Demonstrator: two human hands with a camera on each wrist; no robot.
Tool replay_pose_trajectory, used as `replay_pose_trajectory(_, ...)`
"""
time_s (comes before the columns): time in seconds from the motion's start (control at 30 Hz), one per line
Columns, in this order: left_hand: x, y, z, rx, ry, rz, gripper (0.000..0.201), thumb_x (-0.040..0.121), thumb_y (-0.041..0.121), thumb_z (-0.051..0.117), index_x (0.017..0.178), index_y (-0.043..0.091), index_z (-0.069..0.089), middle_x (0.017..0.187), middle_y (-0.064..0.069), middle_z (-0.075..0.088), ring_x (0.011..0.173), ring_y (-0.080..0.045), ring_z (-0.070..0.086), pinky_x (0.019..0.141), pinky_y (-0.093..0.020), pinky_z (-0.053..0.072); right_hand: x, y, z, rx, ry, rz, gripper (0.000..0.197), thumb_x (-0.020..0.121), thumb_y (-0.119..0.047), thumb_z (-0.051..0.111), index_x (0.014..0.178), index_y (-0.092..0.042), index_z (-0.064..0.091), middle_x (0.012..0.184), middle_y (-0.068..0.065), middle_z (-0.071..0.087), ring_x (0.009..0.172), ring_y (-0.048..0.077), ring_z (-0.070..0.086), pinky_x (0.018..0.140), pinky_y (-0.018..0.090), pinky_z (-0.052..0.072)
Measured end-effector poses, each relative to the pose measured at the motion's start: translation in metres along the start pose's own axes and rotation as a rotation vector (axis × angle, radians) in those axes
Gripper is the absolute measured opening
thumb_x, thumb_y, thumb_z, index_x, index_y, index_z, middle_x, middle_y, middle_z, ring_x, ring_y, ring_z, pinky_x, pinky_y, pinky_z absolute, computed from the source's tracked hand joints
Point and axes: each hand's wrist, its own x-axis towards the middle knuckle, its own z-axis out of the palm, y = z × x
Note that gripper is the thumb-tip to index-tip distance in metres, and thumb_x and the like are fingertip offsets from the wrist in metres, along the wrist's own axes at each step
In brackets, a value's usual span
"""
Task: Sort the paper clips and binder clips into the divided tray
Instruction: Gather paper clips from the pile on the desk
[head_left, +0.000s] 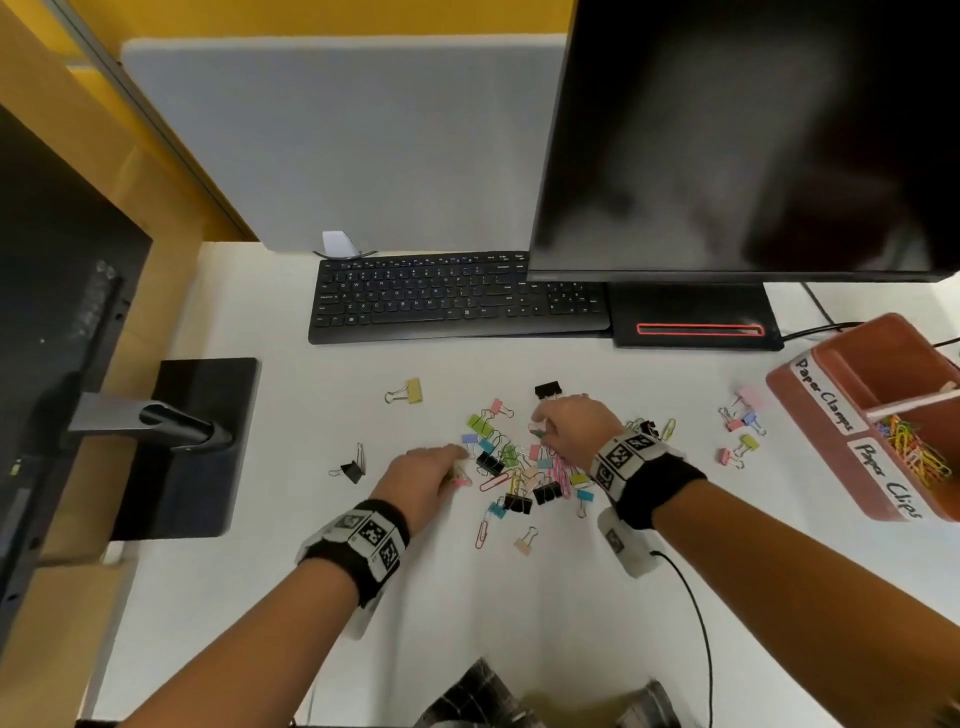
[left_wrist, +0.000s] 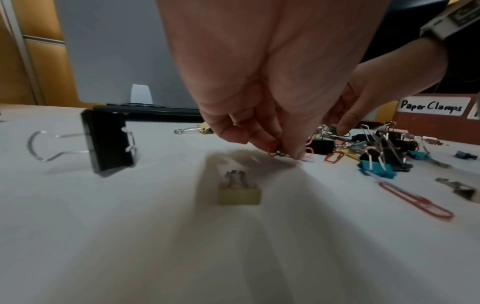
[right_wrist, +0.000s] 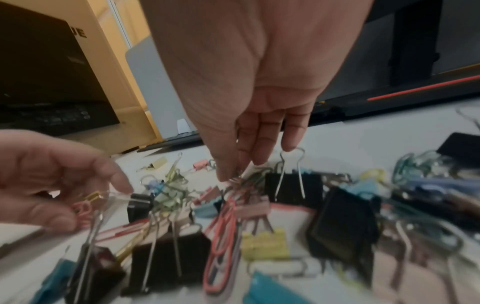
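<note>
- Pinching at the left edge of the pile of clips, the left hand has thumb and fingertips closed on a few small paper clips, pink and red wire among them; they sit right at the worktop, and whether they are lifted off it is unclear.
- Reaching into the far side of the same pile, the right hand points its fingers down, and thumb and forefinger meet on thin wire in the tangle; blur hides whether that is a paper clip or a binder clip's handle.
- Judging by their build, the paper clips are light, springy wire, smooth and quick to slip, and they hook into one another and into handle loops. A fingertip pinch across the flat of one clip looks best, with a slow lift so neighbours fall free.
- The binder clips, such as the black ones on the near side of the pile, look stiffer and a little heavier. The folded body or both wire handles give a surer hold than one handle, which would swing.
- Right of the pile, at the worktop's edge, stands the brown divided tray, labelled "Paper Clamps" and "Paper Clips"; coloured paper clips already lie in the near compartment.
- Loose binder clips lie well apart from the pile: a yellow one beyond it to the left, a small group between pile and tray.
</note>
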Motion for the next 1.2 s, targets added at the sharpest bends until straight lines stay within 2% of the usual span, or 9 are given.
replay_pose_trajectory(0.1,0.016,0.001,0.003,0.051,-0.034,-0.005,0.026,0.093,0.026,0.050,0.117,0.021,0.057,0.115,-0.002,0.064,0.108,-0.022,0.058,0.098,-0.032,0.042,0.005,-0.001,0.006,-0.027,0.005,0.066,0.023,0.093,-0.028,0.051,0.111,-0.018,0.059,0.111,0.003,0.064,0.103,0.021,0.057,0.091,0.037,0.048)
replay_pose_trajectory(0.23,0.030,0.004,0.006,0.166,-0.043,-0.035,0.021,0.096,0.028,0.044,0.099,0.017,0.061,0.103,-0.005,0.058,0.095,-0.026,0.059,0.087,-0.031,0.044,0.008,-0.005,0.003,-0.073,-0.007,0.084,0.024,0.091,-0.032,0.054,0.102,-0.014,0.065,0.110,0.006,0.058,0.105,0.024,0.053,0.090,0.040,0.049)
replay_pose_trajectory(0.33,0.031,0.007,0.007,0.144,-0.025,-0.039,0.020,0.095,0.022,0.045,0.104,0.014,0.061,0.105,-0.006,0.052,0.092,-0.027,0.057,0.089,-0.035,0.045,0.009,-0.006,0.002,-0.089,-0.042,0.066,0.019,0.092,-0.023,0.053,0.103,-0.012,0.064,0.112,0.008,0.061,0.106,0.025,0.054,0.091,0.039,0.049)
replay_pose_trajectory(0.67,0.022,0.009,0.015,0.143,0.066,-0.027,0.031,0.096,0.019,0.041,0.124,0.021,0.053,0.108,-0.002,0.066,0.100,-0.021,0.059,0.093,-0.034,0.045,0.002,0.004,-0.005,0.094,-0.035,0.036,0.024,0.094,-0.020,0.049,0.112,-0.010,0.063,0.116,0.008,0.063,0.106,0.023,0.059,0.094,0.031,0.047)
replay_pose_trajectory(0.8,0.014,0.011,0.011,0.019,0.080,-0.069,0.019,0.097,0.023,0.042,0.105,0.017,0.058,0.098,-0.002,0.065,0.094,-0.020,0.059,0.087,-0.032,0.047,-0.013,0.024,-0.024,0.309,0.153,0.028,0.018,0.092,-0.019,0.053,0.104,-0.014,0.065,0.106,0.004,0.065,0.095,0.016,0.060,0.087,0.026,0.048)
replay_pose_trajectory(0.87,0.008,0.018,-0.002,-0.078,0.157,-0.079,0.015,0.095,0.027,0.045,0.089,0.019,0.056,0.084,0.005,0.061,0.081,-0.015,0.058,0.075,-0.027,0.047,-0.024,0.040,-0.039,0.344,0.260,0.013,0.015,0.089,-0.017,0.057,0.101,-0.014,0.066,0.101,0.003,0.066,0.087,0.013,0.058,0.084,0.025,0.049)
replay_pose_trajectory(0.97,0.004,0.043,-0.031,-0.129,0.282,-0.025,0.007,0.091,0.019,0.054,0.086,0.018,0.058,0.074,0.009,0.058,0.066,-0.008,0.054,0.062,-0.021,0.043,-0.048,0.071,-0.065,0.358,0.402,0.023,0.014,0.085,-0.016,0.064,0.098,-0.014,0.068,0.096,0.002,0.067,0.081,0.011,0.056,0.080,0.024,0.047)
replay_pose_trajectory(1.07,0.018,0.094,-0.049,-0.133,0.303,0.122,0.007,0.090,0.023,0.055,0.086,0.019,0.059,0.077,0.002,0.063,0.068,-0.013,0.056,0.064,-0.027,0.048,-0.081,0.114,-0.085,0.368,0.525,0.091,0.015,0.081,-0.013,0.068,0.096,-0.013,0.069,0.094,0.002,0.065,0.076,0.011,0.055,0.075,0.017,0.040)
replay_pose_trajectory(1.2,0.057,0.212,-0.032,-0.201,0.229,0.351,0.015,0.090,0.029,0.056,0.086,0.016,0.061,0.078,0.004,0.061,0.066,-0.008,0.050,0.066,-0.017,0.041,-0.143,0.180,-0.098,0.350,0.661,0.220,0.014,0.080,-0.011,0.071,0.093,-0.009,0.070,0.093,0.007,0.066,0.084,0.019,0.060,0.081,0.023,0.045)
